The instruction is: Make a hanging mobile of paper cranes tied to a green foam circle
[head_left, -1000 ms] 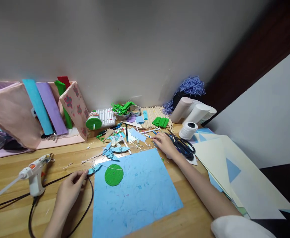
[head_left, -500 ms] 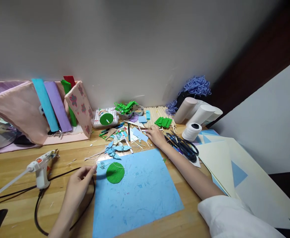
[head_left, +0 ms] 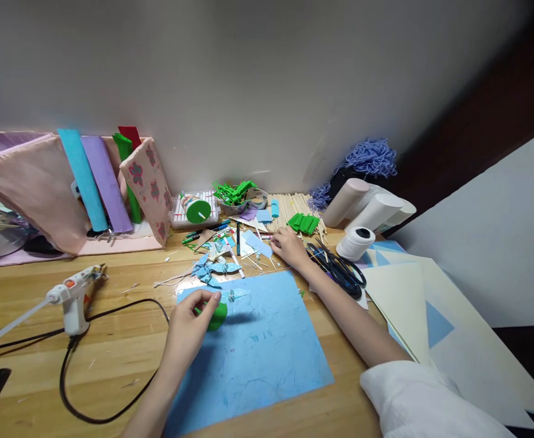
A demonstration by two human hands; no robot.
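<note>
My left hand (head_left: pixel 196 316) is over the left part of a blue sheet (head_left: pixel 267 340), pinching a small light-blue paper piece (head_left: pixel 235 295) that looks gathered at its middle. Partly covered by these fingers, a green paper disc (head_left: pixel 218 317) lies on the sheet. Farther back, my right hand (head_left: pixel 289 246) rests among paper scraps and thin sticks, fingers drawn together; what they hold, if anything, is hidden. Beside it are a light-blue paper scrap (head_left: pixel 258 244) and black-handled scissors (head_left: pixel 346 274). Crumpled blue paper pieces (head_left: pixel 209 267) lie just behind the sheet.
A glue gun (head_left: pixel 75 298) with a looping black cable (head_left: pixel 97 420) occupies the left. Behind stand a pink box (head_left: pixel 33 201), a marker case (head_left: pixel 189 220) and wooden sticks (head_left: pixel 289 207). On the right are a thread spool (head_left: pixel 355 244), white rolls (head_left: pixel 376 216) and cream sheets (head_left: pixel 404 298).
My left hand has moved right and slightly up, carrying the light-blue paper piece from the sheet's left edge to above the green disc. My right hand stays nearly in place.
</note>
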